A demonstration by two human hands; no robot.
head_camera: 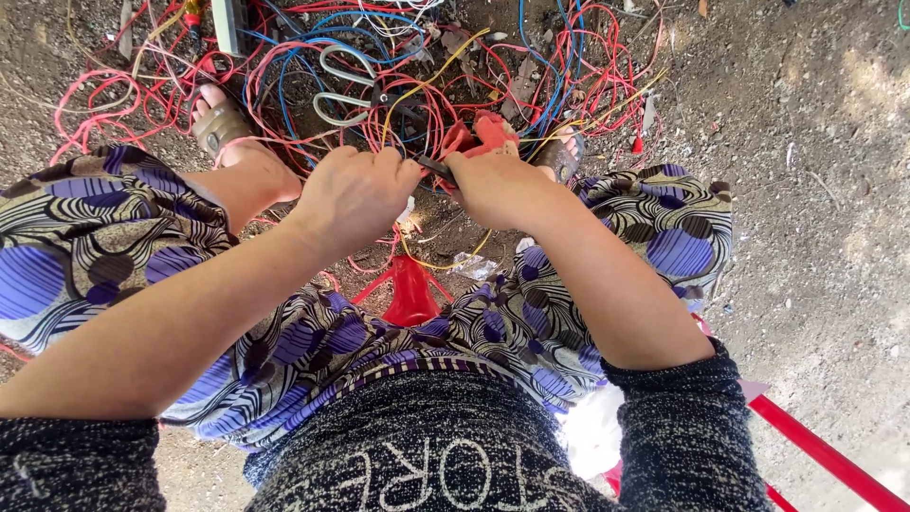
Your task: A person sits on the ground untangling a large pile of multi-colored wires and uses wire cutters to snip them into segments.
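L hand (353, 194) fisted on a wire (431, 168), thin & dark, btwn both hands. R hand (498, 185) clamped on red pliers (479, 135) at the wire's other end. Scissors (355, 90) lie on the wire tangle (284, 66) on the ground, just beyond.

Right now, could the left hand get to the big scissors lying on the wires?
Probably yes. The left hand sits just short of the scissors, which lie uncovered on top of the wires, though its fingers are closed around something.

Light: bright daylight, dappled on the ground (834, 190)
Shadow: soft under the arms
Focus: sharp throughout
Edges: wide-angle bending beside the ground
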